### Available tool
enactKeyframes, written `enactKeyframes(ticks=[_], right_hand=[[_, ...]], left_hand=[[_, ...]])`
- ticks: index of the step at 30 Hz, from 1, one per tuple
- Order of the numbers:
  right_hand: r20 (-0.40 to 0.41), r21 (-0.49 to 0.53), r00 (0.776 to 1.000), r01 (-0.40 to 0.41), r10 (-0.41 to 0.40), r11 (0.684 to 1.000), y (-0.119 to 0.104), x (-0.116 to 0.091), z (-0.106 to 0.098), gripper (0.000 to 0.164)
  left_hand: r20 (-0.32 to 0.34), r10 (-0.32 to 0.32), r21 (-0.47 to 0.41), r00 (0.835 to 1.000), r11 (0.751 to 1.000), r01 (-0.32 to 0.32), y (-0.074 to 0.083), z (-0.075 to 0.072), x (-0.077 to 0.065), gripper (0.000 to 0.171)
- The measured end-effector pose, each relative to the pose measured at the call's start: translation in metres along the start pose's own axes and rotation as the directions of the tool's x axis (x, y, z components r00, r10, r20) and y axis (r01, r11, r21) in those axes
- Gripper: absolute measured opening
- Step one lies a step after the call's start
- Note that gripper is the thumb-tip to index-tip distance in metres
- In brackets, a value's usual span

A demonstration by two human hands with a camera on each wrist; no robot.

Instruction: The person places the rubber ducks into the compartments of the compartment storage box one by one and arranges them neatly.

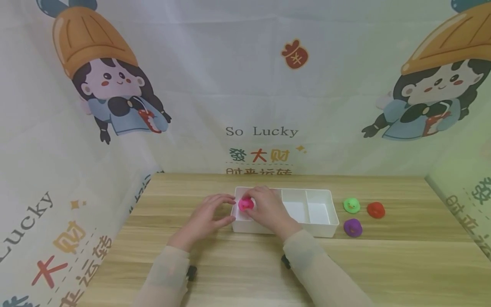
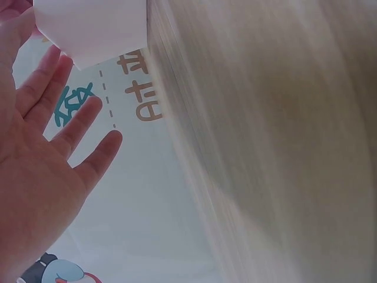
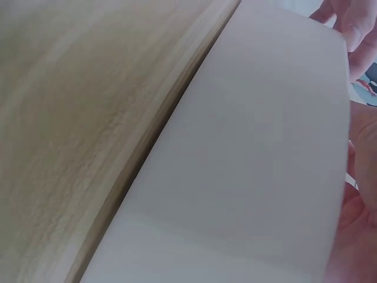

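Observation:
A small pink toy duck is at the leftmost compartment of the white divided box. My right hand pinches the duck between thumb and fingers, reaching over the box's front wall. At the box's left end is my left hand, its fingertips right at the rim and nothing in its grasp. In the left wrist view the left hand shows spread fingers beside the box's end. The right wrist view is mostly filled by the box's long wall, which hides the duck.
To the right of the box, a green duck, a red duck and a purple duck lie on the wooden table. A printed cloth hangs behind and along both sides.

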State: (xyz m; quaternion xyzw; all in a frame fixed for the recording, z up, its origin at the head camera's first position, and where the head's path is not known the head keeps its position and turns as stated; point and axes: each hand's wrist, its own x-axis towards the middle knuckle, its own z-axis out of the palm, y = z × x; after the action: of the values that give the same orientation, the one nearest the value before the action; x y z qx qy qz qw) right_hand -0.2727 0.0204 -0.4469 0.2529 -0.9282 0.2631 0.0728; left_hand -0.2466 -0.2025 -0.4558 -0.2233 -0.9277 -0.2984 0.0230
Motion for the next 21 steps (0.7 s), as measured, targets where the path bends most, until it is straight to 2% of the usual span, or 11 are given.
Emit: enactKeyframes(ticks=[11, 21], right_hand=[[0.041, -0.015, 0.999, 0.001, 0.0, 1.0, 0.002, 0.007, 0.005, 0.024], [0.063, -0.081, 0.998, -0.001, 0.006, 0.997, 0.003, 0.011, 0.007, 0.02]], left_hand=[[-0.008, -0.007, -0.006, 1.0, 1.0, 0.007, 0.0, 0.001, -0.002, 0.044], [-0.006, -0.014, -0.023, 1.0, 1.0, 0.014, -0.001, 0.003, -0.002, 0.045]])
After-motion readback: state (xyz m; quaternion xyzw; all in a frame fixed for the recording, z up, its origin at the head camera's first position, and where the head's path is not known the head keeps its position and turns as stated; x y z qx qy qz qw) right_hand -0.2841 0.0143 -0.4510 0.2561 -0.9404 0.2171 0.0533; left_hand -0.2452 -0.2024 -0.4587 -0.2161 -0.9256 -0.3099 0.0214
